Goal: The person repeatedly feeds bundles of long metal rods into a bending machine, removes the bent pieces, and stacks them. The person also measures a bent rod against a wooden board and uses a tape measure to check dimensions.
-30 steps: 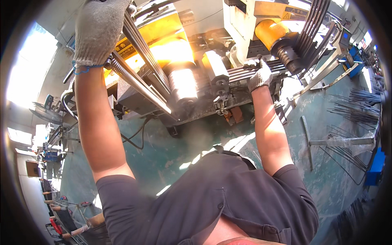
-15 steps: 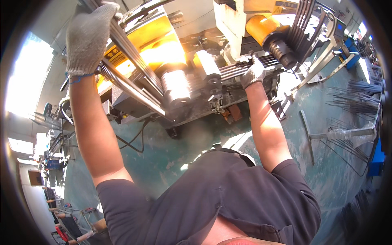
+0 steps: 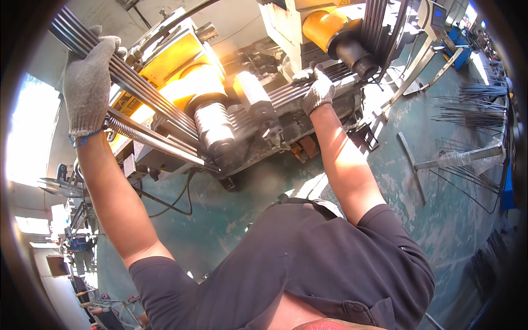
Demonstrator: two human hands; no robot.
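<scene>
A bundle of thin steel rods (image 3: 157,104) slants up and to the left from a ribbed dark roller (image 3: 214,127) on a bending machine. My left hand (image 3: 89,88), in a grey knit glove with a blue band at the wrist, is closed round the bundle near its upper end. Between the two rollers the rods run level, and there my right hand (image 3: 319,92), also gloved, grips them from above; its fingertips are partly hidden. Past the second black roller (image 3: 356,55), at the right, the rods turn upward. A coil spring (image 3: 137,129) lies along a bar below the left rods.
Yellow machine housings (image 3: 179,63) stand behind the rollers. A pale block (image 3: 252,91) sits between them. At the right are a control box (image 3: 432,16) on a post, a metal stand (image 3: 462,157) and piles of rods (image 3: 476,110). A black cable (image 3: 184,201) hangs below the machine.
My left hand has swung outward to the left with the rod ends, which now slope less steeply. My right hand stays at about the same place on the rods. The whole view has shifted slightly.
</scene>
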